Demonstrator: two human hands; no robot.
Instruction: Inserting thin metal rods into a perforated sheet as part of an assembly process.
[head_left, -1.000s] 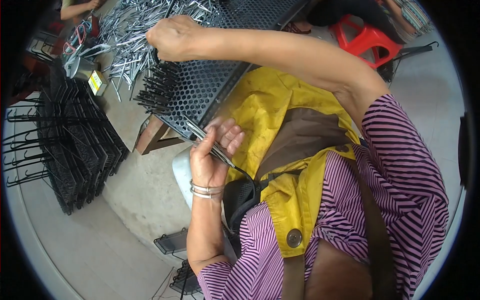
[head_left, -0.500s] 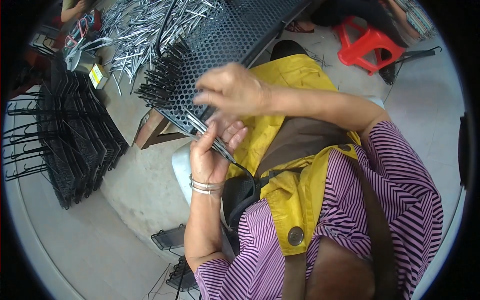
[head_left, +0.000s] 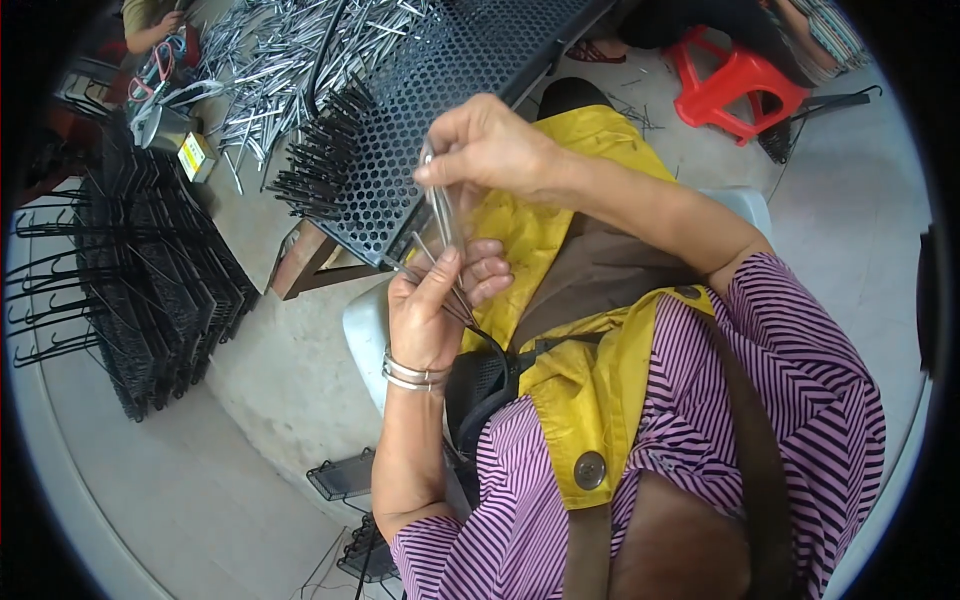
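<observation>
My left hand, palm up above my lap, is closed on several thin metal rods, the thumb pressed across them. Above it, my right hand pinches slim silvery metal rods between thumb and fingers. Their lower ends reach down to the left hand; a blurred, see-through patch lies around them, and I cannot tell what it is. Beside both hands is a black perforated metal table. Black rod-like pieces are bunched along its left edge.
A large heap of silvery rods lies beyond the table. Black wire racks are stacked at the left, near a metal can and a yellow-white box. A red stool stands far right. Other people's arms show at the upper corners.
My right hand has risen and come into clearer view, now pinching rods upright over my left hand. The rods in my left hand have spread apart.
</observation>
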